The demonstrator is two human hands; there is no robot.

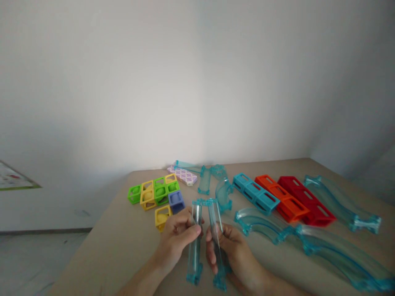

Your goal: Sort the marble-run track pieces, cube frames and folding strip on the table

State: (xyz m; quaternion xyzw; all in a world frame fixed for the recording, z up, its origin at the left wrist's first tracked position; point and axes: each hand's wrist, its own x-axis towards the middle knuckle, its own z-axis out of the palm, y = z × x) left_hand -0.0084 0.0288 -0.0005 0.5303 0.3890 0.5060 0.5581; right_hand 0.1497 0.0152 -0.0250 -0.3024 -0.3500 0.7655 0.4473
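Note:
My left hand (180, 235) pinches a straight, clear teal track piece (195, 250) between thumb and fingers. A similar clear teal track piece (217, 246) is gripped in my right hand (230, 246). Both pieces are held lengthwise above the table, side by side. Their far ends come close together at the top; whether they are joined I cannot tell. At the near ends a gap separates them. Just beyond my left hand lie a yellow cube block (163, 216) and a purple-blue cube block (176, 200). Past my right hand is a curved teal track piece (224, 194).
Green and yellow cube blocks (148, 194) sit at left. Blue (256, 192), orange (280, 197) and red (305, 200) long blocks lie at right, near curved teal tracks (342, 250) and a wavy track (335, 201). A purple patterned piece (183, 176) lies by the wall.

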